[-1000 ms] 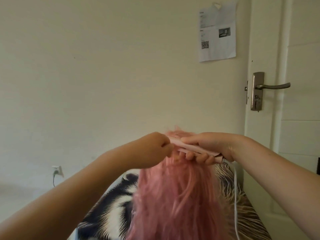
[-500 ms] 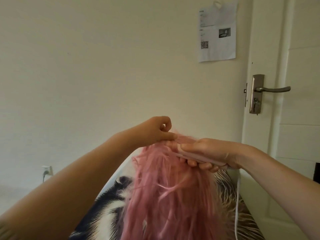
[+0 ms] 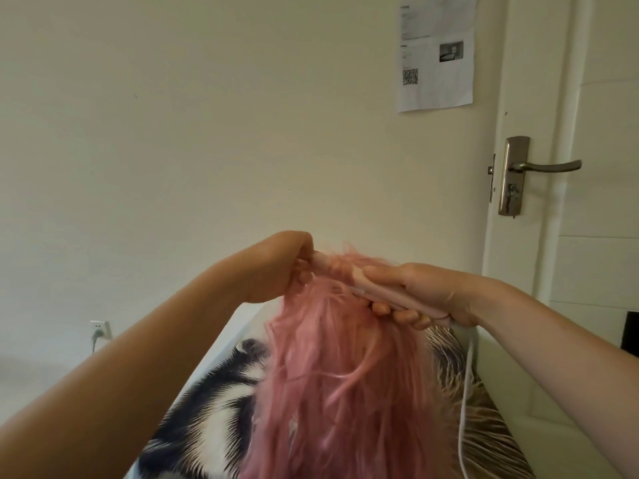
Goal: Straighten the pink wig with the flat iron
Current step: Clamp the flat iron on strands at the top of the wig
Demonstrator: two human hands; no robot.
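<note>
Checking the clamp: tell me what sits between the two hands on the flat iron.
In the head view, between the left hand and right hand, pink wig strands lie across the flat iron.

The light is soft and even, a little dim, and gives the wall (image 3: 207, 133) a yellowish tone. No hard shadows or glare show. The picture is slightly soft; the pink wig (image 3: 339, 392) is blurred. The door (image 3: 605, 271) edge bends from wide-angle distortion.

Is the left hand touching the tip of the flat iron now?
Touching. The head view shows the left hand with fingers curled round the tip of the flat iron.
</note>
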